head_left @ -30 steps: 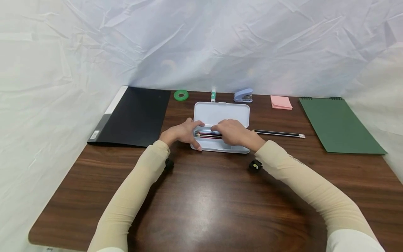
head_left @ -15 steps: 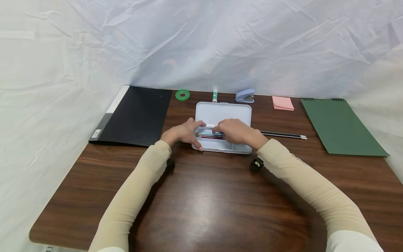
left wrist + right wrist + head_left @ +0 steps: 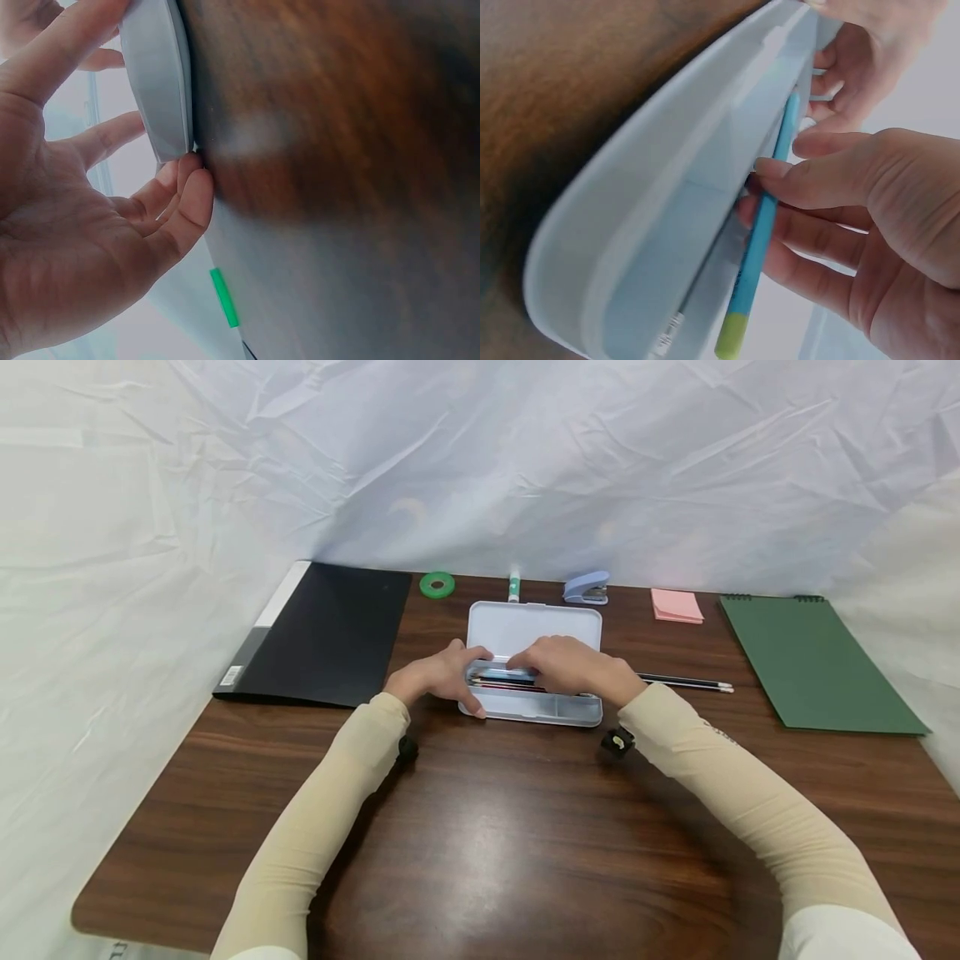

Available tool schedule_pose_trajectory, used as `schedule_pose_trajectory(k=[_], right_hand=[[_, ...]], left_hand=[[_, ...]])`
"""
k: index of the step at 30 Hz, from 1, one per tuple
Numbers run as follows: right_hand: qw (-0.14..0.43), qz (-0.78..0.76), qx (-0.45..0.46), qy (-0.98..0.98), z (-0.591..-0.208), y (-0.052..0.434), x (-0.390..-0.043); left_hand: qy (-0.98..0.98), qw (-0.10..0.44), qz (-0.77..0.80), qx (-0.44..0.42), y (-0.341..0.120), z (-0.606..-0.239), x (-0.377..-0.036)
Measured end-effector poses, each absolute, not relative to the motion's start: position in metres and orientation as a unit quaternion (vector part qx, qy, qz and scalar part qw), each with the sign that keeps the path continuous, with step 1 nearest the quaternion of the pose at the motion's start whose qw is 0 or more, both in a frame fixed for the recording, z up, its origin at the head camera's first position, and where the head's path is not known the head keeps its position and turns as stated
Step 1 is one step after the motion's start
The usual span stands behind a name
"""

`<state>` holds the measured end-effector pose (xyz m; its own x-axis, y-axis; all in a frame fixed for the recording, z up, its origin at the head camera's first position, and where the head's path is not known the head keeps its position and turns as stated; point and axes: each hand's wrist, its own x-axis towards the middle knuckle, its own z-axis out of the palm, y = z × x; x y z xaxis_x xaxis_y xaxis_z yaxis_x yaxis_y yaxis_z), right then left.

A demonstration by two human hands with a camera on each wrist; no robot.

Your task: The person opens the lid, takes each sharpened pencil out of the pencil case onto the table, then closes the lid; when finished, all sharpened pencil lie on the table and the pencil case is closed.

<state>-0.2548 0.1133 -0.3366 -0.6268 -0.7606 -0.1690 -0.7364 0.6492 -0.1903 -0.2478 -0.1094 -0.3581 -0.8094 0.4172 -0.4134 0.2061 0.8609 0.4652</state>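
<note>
Right wrist view is showing the right hand (image 3: 900,196) pinching a blue pencil (image 3: 756,240) with narrow fingers over the open pencil case (image 3: 517,704), lying at the head view's centre, while the left hand (image 3: 442,675) is gripping its left end, probably for steadiness.

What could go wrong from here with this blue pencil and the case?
The blue pencil, pinched by the right hand, could slip or catch on pencils in the case. If the left hand eases its grip on the end, the case might slide. The two loose pencils near the right wrist might get nudged.
</note>
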Motion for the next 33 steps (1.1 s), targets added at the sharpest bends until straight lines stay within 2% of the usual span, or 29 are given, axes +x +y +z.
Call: schedule_pose_trajectory(k=[15, 33], right_hand=[[0.172, -0.084, -0.43, 0.882, -0.323, 0.139, -0.263], [0.177, -0.117, -0.394, 0.894, -0.322, 0.194, -0.256]], left_hand=[[0.93, 0.252, 0.209, 0.17, -0.109, -0.359, -0.247], [0.929, 0.256, 0.208, 0.17, -0.109, -0.358, -0.245]])
